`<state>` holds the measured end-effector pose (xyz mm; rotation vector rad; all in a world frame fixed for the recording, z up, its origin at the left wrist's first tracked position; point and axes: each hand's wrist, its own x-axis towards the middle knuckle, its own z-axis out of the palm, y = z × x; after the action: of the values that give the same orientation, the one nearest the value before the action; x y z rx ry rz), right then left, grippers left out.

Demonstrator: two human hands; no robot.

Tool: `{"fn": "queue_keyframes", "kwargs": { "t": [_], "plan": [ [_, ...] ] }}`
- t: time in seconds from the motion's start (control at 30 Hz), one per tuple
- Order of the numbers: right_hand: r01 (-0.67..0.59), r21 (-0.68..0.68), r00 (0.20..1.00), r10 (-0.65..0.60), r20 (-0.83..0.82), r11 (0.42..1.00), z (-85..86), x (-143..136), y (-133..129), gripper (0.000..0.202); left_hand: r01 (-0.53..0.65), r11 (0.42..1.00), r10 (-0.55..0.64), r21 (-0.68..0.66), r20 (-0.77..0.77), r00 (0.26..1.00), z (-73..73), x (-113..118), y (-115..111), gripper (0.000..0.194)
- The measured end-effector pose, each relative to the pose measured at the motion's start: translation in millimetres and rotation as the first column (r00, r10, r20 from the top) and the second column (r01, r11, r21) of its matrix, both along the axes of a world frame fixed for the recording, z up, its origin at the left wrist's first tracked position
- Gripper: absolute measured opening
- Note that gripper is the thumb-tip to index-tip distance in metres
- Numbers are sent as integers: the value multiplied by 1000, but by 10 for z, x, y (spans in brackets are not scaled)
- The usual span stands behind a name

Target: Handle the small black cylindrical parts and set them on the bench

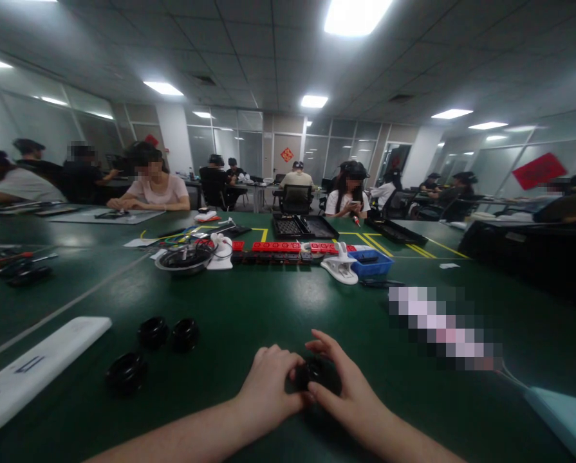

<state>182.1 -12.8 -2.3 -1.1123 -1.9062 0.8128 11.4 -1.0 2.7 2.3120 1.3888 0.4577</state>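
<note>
Just above the green table, close in front of me, both hands meet at a small shiny black part (311, 372), rounded like the ring-shaped pieces to the left. My left hand (271, 379) grips its left side with fingers curled and thumb beneath. Around the right side curves my right hand (345, 382), thumb against the front and the upper fingers partly raised. The fingers hide much of the part. Three glossy black ring-shaped pieces (153, 332) stand on the table left of my hands.
A long white panel (41, 373) lies at left. Across the table are red power strips (275, 247), a white clamp-like piece (340, 265), a blue bin (373, 262), a round dish (184, 258) and black trays (307, 226). A light-blue object (565, 418) sits lower right. Several people sit beyond.
</note>
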Motion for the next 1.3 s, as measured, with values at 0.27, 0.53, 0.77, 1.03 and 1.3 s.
{"fn": "queue_keyframes", "kwargs": {
  "t": [0.27, 0.53, 0.77, 1.03, 1.3],
  "plan": [
    [49, 49, 998, -48, -31, 998, 9, -34, 4, 42, 10, 1000, -10, 5, -3, 1000, -11, -7, 2, 24],
    [80, 53, 997, -79, -24, 995, 17, 0, 6, 53, 13, 1000, -13, 11, 43, 999, -25, -18, -1, 23],
    [31, 53, 999, -30, -24, 998, 17, -12, 0, 40, 11, 999, -12, 34, 28, 1000, -4, -9, -11, 23],
    [47, 81, 999, -44, -32, 996, -20, 3, 14, 53, 14, 1000, -15, 25, 36, 999, -11, -5, 3, 23],
    [57, 54, 998, -55, -39, 997, -15, -18, 12, 39, 19, 999, -20, 39, 41, 999, -17, -11, 4, 23]
  ]
}}
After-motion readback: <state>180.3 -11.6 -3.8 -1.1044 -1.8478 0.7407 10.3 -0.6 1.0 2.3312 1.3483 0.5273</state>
